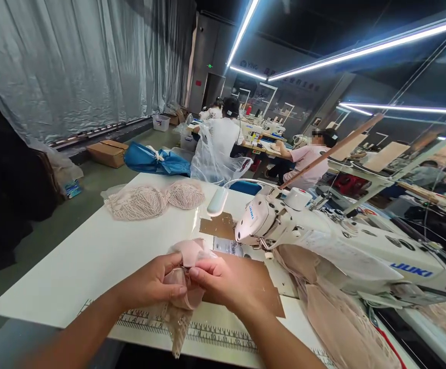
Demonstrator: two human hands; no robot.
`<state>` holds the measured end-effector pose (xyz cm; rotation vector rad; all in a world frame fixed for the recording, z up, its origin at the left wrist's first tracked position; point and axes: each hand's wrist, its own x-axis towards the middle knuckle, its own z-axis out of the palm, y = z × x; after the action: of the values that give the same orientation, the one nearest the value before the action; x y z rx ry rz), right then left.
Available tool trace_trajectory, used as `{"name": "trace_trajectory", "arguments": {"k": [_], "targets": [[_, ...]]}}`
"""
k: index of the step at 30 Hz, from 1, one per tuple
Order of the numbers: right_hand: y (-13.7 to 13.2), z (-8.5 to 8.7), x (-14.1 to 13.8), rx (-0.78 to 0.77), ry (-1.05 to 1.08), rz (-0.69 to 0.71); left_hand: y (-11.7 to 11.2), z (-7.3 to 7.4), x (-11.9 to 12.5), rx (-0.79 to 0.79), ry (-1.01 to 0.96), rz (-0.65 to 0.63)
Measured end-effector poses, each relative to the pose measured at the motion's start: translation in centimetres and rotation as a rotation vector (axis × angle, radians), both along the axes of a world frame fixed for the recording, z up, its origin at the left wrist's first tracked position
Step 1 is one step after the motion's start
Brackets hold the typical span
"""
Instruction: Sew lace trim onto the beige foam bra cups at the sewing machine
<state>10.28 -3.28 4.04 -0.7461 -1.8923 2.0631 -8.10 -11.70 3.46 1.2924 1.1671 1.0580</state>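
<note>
Between my two hands is a pale pink bra piece with lace, bunched up over the front of the sewing table. My left hand grips its left side, thumb laid along the fabric. From the right, my right hand pinches the middle of the piece, thumb and fingertips pressed together. A lace end hangs down over the printed ruler at the table edge. Just right of my hands stands the head of a white sewing machine.
Two joined lace cups lie at the table's far left. More beige fabric spreads under the machine arm. A small lamp hangs near the needle area. Brown board covers part of the table. Co-workers sit ahead at other machines.
</note>
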Motion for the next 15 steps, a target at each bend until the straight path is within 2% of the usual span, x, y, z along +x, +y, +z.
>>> {"name": "trace_trajectory", "arguments": {"k": [3, 7, 10, 11, 13, 15], "targets": [[0.0, -0.6, -0.5, 0.004, 0.023, -0.048, 0.1, 0.0, 0.0, -0.013, -0.017, -0.094], [-0.6, -0.1, -0.4, -0.037, 0.057, -0.054, 0.2, -0.1, 0.6, -0.014, -0.158, -0.141], [-0.9, 0.6, 0.9, -0.077, 0.041, -0.028, 0.2, -0.4, 1.1, -0.09, -0.172, -0.151], [-0.8, 0.7, 1.8, -0.049, 0.018, -0.029, 0.1, -0.4, 1.2, -0.113, -0.148, -0.14], [-0.2, 0.5, 4.4, 0.146, -0.064, -0.08, -0.1, -0.3, 1.4, -0.132, -0.089, -0.113], [0.8, -0.2, 7.8, 0.527, -0.214, -0.162, -0.5, 0.0, 1.5, -0.138, -0.02, -0.094]]}}
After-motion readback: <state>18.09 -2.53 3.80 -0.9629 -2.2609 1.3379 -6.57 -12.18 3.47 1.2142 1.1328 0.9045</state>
